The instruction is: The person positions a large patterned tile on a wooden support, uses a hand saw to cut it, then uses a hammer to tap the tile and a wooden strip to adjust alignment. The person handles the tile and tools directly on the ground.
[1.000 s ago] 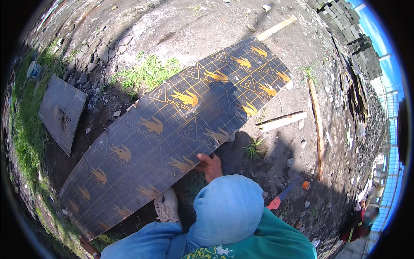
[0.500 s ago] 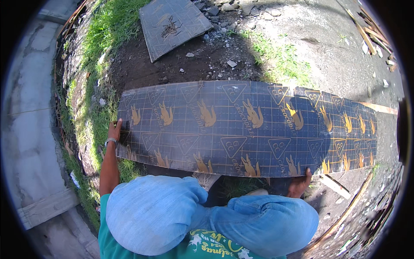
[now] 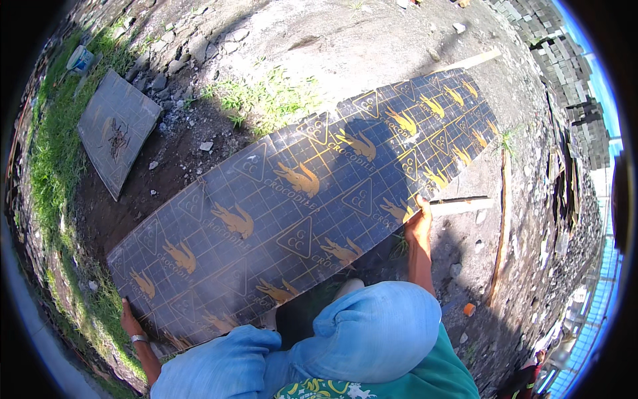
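Observation:
A long dark plywood panel (image 3: 266, 193), printed with gold animal figures and a thin grid, stretches across in front of my bent knees. It slants from the lower left up to the far right. At its left end, my left hand (image 3: 131, 319) is closed on the edge, a band round the wrist. My right hand (image 3: 419, 219) grips the near long edge right of the middle, thumb on top, the other fingers hidden beneath. Shadow falls over part of the printed face.
A smaller board (image 3: 116, 133) with dark scraps on it lies at the upper left, near a bucket (image 3: 80, 60) in the grass. To the right are wooden strips (image 3: 502, 233), an orange round object (image 3: 469, 309) and stacked grey blocks (image 3: 565, 73). Rubble (image 3: 176, 65) lies beyond the panel.
The view has swung to the right, so the panel appears slanted. My right hand has come up higher on the near edge, its grip more visible. My left hand stays at the left end.

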Action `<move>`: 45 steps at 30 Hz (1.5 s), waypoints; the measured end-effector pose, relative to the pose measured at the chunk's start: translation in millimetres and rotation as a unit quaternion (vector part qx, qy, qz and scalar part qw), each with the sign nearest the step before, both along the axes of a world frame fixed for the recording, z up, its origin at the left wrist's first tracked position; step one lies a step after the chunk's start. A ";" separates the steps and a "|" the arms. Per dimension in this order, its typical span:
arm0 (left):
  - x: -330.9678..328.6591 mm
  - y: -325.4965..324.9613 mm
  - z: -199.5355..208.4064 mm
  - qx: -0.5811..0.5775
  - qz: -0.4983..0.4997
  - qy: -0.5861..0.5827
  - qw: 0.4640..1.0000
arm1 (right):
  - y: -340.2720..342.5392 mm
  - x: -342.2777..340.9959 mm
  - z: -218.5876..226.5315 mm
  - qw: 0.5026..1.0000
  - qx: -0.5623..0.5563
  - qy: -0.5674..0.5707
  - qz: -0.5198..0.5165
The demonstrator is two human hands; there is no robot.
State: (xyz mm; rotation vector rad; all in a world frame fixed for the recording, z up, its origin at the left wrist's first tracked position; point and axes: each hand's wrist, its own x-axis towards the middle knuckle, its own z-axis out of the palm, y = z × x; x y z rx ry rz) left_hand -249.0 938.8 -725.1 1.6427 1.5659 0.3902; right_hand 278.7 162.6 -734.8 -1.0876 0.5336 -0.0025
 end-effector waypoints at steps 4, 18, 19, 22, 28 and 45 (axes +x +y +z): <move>36.7 -21.4 24.3 -0.055 0.036 -0.003 0.998 | -28.3 39.2 1.0 0.997 0.051 0.036 0.050; 201.0 -111.2 24.8 -0.270 -0.003 -0.074 0.960 | -170.3 195.3 -56.2 0.982 0.014 0.155 0.111; 214.5 -118.9 24.2 -0.261 -0.004 -0.063 0.963 | -184.0 200.8 -63.6 0.986 0.006 0.152 0.074; 249.9 -156.5 28.6 -0.252 0.004 -0.092 0.963 | -195.8 190.3 -72.9 0.982 -0.129 0.138 -0.019; 281.4 -222.6 43.0 -0.293 -0.001 -0.148 0.945 | -56.7 14.7 -57.2 0.991 -0.098 0.079 -0.035; 249.7 -270.8 -11.6 -0.562 -0.261 -0.073 0.781 | 116.1 -141.4 -17.0 0.994 0.054 0.098 -0.022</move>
